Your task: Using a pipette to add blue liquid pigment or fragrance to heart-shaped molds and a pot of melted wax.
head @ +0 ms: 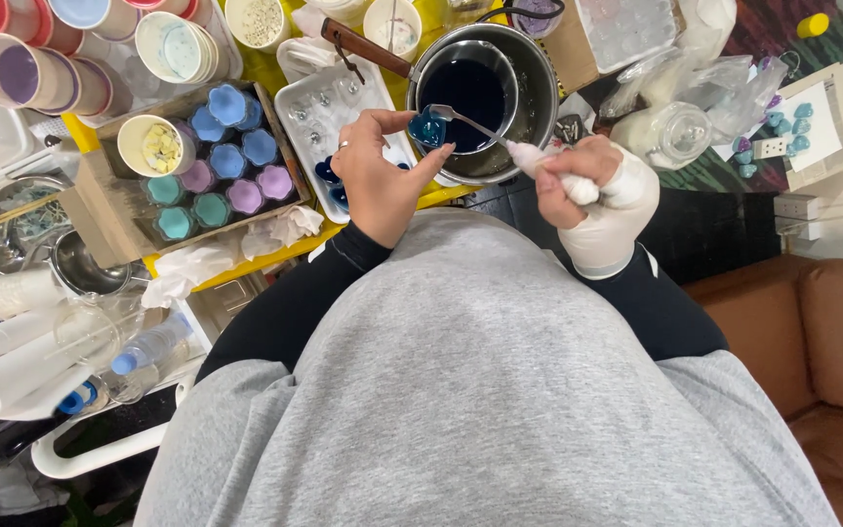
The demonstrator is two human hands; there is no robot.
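1. The left hand [375,176] pinches a small blue mold [428,128] just beside the pot [539,93].
2. The right hand [578,181] grips a spoon [470,122] over the mold, filling it.
3. Near the pot, a box of cups [221,161] looks full; the white tray [319,107] is only partly filled.

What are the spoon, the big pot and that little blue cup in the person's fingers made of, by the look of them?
The spoon looks like polished metal: thin, silvery, glinting; its handle end is wrapped in something pale. The pot seems to be steel, grey with a brushed sheen, and it has a brown, probably wooden handle. The small blue mould in the left hand looks glossy, perhaps silicone or plastic; hard to tell.
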